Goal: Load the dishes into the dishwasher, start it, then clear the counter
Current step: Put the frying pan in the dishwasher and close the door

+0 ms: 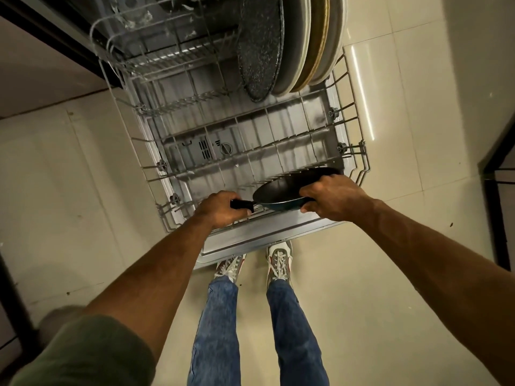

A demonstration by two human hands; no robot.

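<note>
The frying pan is over the near edge of the lower rack. The left hand is curled round its handle and the right hand clasps its rim. It is best stood on edge between the tines, hollow side down, apart from the plates at the far right corner.

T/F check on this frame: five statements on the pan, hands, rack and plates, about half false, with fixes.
1. The left hand grips the frying pan by its handle. True.
2. The right hand hangs clear of the pan. False: it holds the pan's rim.
3. The plates lie flat in a stack. False: they stand on edge at the far end of the lower rack.
4. The lower rack is pulled out over the open door. True.
5. The pan is full of cutlery. False: it is empty.
</note>
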